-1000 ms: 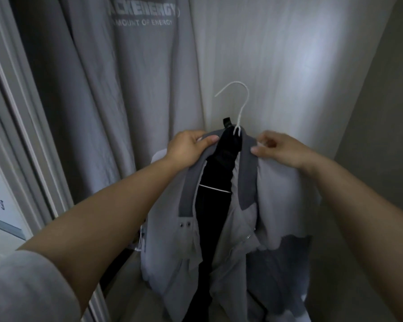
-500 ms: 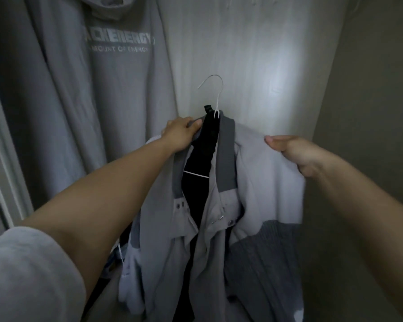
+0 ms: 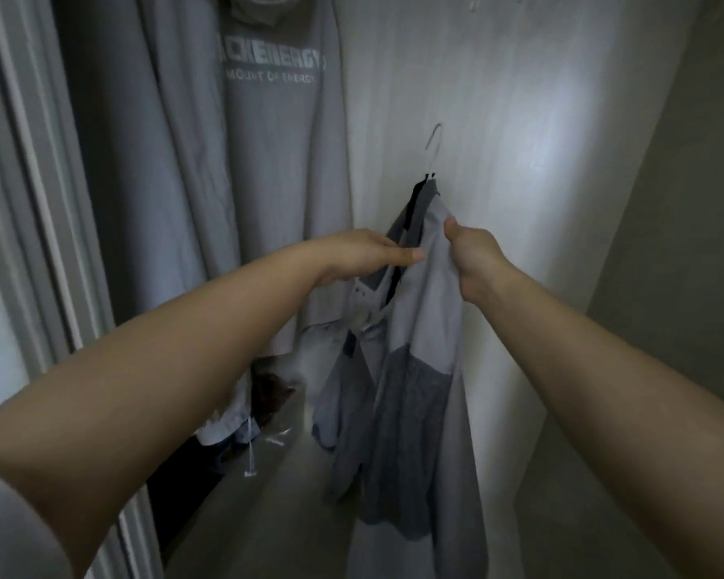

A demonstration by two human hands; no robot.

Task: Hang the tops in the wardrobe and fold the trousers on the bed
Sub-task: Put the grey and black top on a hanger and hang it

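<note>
The grey jacket (image 3: 419,369) hangs on a white wire hanger (image 3: 432,149) at the centre of the frame, turned almost edge-on, its hook free in the air and not yet on any rail. It looks light and limp: thin cloth that drapes, folds on itself and would likely slide off the narrow wire shoulders if tilted. The safest hold is probably up at the collar and shoulder, where the hanger stiffens it. The right hand (image 3: 473,257) has its grip closed on the shoulder cloth just below the hook. The left hand (image 3: 366,254) reaches across to the collar edge with fingers nearly straight, touching rather than clasping. At upper left a grey hooded top (image 3: 268,140) already hangs against the pale wardrobe wall (image 3: 519,119).
</note>
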